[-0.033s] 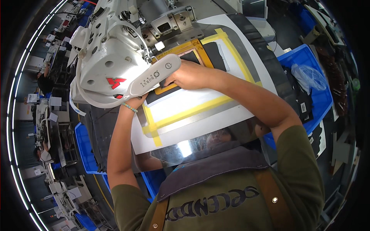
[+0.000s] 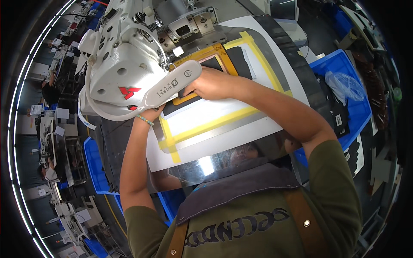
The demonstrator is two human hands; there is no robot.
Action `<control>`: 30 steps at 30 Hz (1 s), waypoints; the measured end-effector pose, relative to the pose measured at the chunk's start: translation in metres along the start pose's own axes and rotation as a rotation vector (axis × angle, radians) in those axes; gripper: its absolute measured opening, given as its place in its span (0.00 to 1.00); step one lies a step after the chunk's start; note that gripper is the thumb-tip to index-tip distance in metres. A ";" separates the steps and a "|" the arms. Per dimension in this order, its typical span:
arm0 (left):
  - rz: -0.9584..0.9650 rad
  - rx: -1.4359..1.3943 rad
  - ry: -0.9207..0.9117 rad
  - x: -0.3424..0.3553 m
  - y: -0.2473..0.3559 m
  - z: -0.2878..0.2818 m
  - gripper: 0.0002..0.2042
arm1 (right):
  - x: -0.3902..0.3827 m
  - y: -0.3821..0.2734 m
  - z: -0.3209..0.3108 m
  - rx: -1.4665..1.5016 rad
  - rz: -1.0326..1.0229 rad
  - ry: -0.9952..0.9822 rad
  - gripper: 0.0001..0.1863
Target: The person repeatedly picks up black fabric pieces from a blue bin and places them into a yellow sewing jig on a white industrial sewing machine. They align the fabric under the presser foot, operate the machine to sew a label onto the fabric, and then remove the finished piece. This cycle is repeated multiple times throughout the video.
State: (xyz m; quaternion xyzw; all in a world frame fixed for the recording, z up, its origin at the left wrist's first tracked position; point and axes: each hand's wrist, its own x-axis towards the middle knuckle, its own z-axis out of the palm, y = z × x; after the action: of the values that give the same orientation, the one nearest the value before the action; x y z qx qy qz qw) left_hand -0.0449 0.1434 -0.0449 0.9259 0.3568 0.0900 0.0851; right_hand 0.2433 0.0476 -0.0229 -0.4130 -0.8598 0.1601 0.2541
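The amber frame (image 2: 229, 61) lies partly under the right hand (image 2: 213, 84), grip unclear.

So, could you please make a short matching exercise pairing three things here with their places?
1. Beaded bracelet
2. Clear plastic bag
3. Right hand

A. In the right-hand blue bin
B. Over the amber frame
C. On the wrist of the left hand

Pairs: 1-C, 2-A, 3-B

The right hand (image 2: 211, 84) is curled, its elbow (image 2: 320, 132) bent; the left hand (image 2: 151, 113) is mostly hidden, its forearm (image 2: 136, 163) extended.
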 end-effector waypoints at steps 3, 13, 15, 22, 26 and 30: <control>0.022 0.010 0.033 -0.001 -0.005 0.002 0.19 | 0.002 -0.001 -0.001 0.008 0.011 -0.028 0.19; 0.089 0.006 0.061 -0.002 -0.016 0.005 0.17 | 0.012 -0.001 0.002 -0.135 0.064 0.018 0.18; 0.097 0.031 0.074 -0.005 -0.025 0.009 0.17 | 0.014 0.000 0.005 -0.180 0.090 0.036 0.19; -0.018 0.050 0.188 -0.013 -0.035 0.015 0.21 | 0.009 -0.014 -0.005 -0.113 0.092 -0.082 0.18; -0.029 0.120 0.223 -0.014 -0.044 0.020 0.22 | 0.003 -0.007 0.003 -0.093 -0.016 -0.043 0.18; -0.023 0.083 0.255 -0.016 -0.044 0.023 0.21 | -0.005 -0.014 0.005 -0.093 -0.090 0.001 0.17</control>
State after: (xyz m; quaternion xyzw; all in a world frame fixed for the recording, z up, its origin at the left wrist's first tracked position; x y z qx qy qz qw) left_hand -0.0799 0.1626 -0.0786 0.9056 0.3785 0.1914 0.0019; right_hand 0.2340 0.0342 -0.0218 -0.3854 -0.8839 0.1078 0.2421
